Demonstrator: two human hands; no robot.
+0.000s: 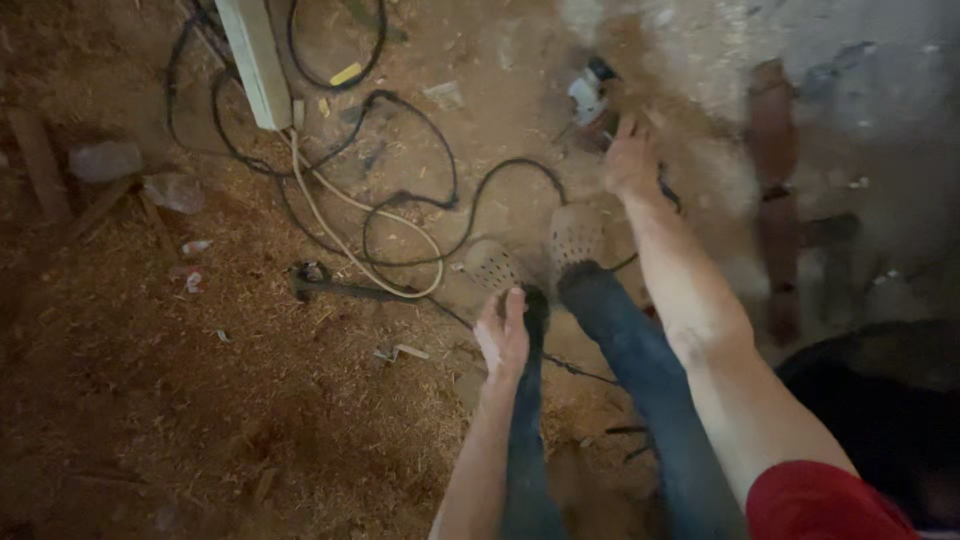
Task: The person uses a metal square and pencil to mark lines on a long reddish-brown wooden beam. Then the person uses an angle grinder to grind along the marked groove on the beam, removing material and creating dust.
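Right hand (632, 158): it is reaching far forward and down with the arm stretched straight, the fingers spreading loosely and grasping nothing; the fingertips are hanging just beside a small power tool.
Power tool (588, 97): it is lying on the floor just in front of the right hand; it seems to be a small grinder with a pale grey body and a dark top, but the picture is blurring here, so I cannot tell more.
Left hand (503, 332): it is hanging open in front of the left leg, palm turning inward, fingers relaxed and holding nothing.
Legs and shoes (577, 236): dark blue trousers are ending in two pale, perforated clog shoes, which are standing on the ground between the two hands.
Sleeve (815, 502): a red short sleeve is showing on the right upper arm.
Cables (420, 200): black cords and one cream cord are looping over the floor, left of the shoes.
White post (256, 60): a flat, painted length is standing near the cables.
Floor (200, 400): it is lying under reddish-brown sawdust and chips, soft and rough.
Containers: none is showing clearly.
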